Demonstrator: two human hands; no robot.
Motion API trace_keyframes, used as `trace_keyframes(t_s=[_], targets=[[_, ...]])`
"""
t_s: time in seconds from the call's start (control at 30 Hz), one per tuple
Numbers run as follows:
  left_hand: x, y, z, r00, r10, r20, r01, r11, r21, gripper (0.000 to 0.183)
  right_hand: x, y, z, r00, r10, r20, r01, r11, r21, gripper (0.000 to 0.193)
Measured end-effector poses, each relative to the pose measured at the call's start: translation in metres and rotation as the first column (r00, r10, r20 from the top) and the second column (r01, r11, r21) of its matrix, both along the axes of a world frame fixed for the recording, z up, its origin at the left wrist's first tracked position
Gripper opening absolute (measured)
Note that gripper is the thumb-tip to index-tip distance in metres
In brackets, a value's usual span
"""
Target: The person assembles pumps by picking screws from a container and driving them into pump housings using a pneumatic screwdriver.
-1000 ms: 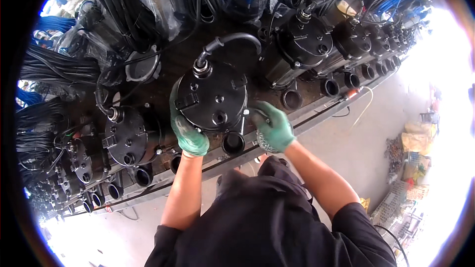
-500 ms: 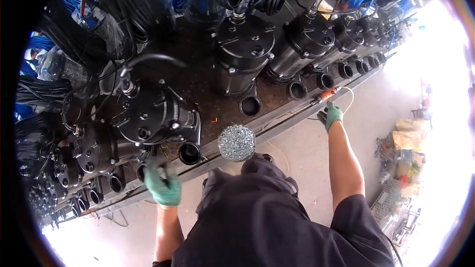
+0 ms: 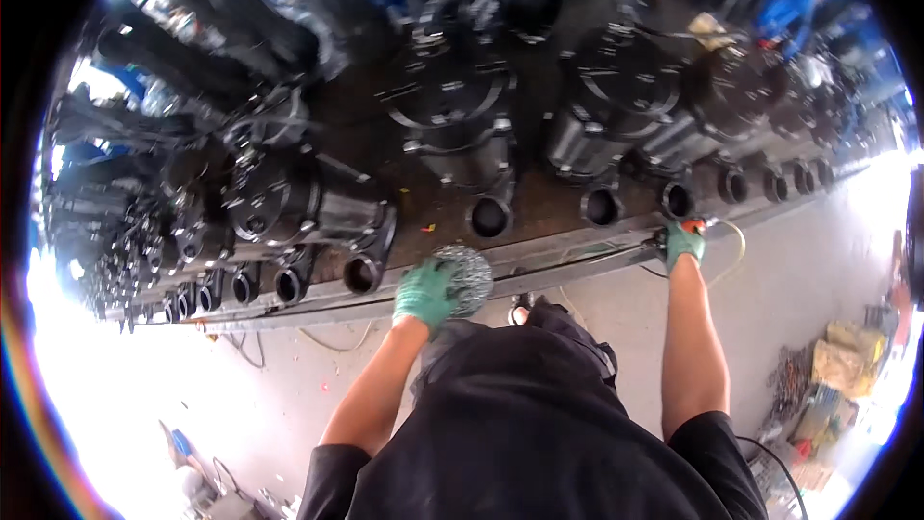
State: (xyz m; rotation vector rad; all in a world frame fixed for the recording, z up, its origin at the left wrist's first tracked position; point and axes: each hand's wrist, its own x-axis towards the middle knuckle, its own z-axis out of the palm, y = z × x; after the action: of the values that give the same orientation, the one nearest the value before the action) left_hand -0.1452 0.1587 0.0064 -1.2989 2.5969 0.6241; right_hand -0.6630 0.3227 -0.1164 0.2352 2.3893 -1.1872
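Observation:
My left hand (image 3: pixel 427 295), in a green glove, is at the left side of a round dish of small silvery metal pieces (image 3: pixel 472 281), probably screws. Its fingertips overlap the pieces; blur hides whether they pinch any. On the right, my green-gloved right hand (image 3: pixel 684 244) is closed around an orange hand tool (image 3: pixel 692 226) with a pale hose, at the bench's front edge. Behind the dish stands a black cylindrical pump (image 3: pixel 452 120) with a round outlet (image 3: pixel 489 218) facing me. Another pump (image 3: pixel 308 197) tilts to the left of it.
More black pumps (image 3: pixel 616 96) line the bench (image 3: pixel 423 202) on both sides, their outlets along the front edge. Coiled black cables (image 3: pixel 207 19) and blue bundles crowd the back. Yellowish sacks (image 3: pixel 847 356) and wire baskets lie on the floor at right.
My left hand has moved right, from beside the left pumps to the dish of metal pieces. My right hand has reached the orange tool and closed on it. The view has shifted.

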Motion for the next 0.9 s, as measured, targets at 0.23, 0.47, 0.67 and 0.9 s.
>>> trace_keyframes(t_s=[0.23, 0.47, 0.67, 0.9], targets=[[-0.01, -0.006, -0.006, 0.999, 0.044, 0.004, -0.044, 0.997, -0.057, 0.053, 0.022, 0.04, 0.082, 0.902, -0.168, 0.397, 0.423, 0.525, -0.739, 0.032], [-0.03, -0.015, 0.027, 0.986, 0.147, -0.084, -0.126, 0.968, 0.218, 0.044, 0.08, 0.022, 0.207, 0.994, -0.11, 0.007, 0.063, 0.521, -0.851, 0.034], [-0.011, -0.006, 0.009, 0.992, -0.115, 0.053, 0.112, 0.992, 0.053, 0.057, 0.115, -0.002, 0.278, 0.993, -0.113, -0.038, 0.002, 0.336, -0.942, 0.034], [-0.011, -0.005, 0.01, 0.993, -0.041, 0.114, 0.04, 0.999, 0.019, 0.049, 0.115, -0.024, 0.343, 0.977, -0.183, -0.111, -0.082, 0.156, -0.984, 0.053]])
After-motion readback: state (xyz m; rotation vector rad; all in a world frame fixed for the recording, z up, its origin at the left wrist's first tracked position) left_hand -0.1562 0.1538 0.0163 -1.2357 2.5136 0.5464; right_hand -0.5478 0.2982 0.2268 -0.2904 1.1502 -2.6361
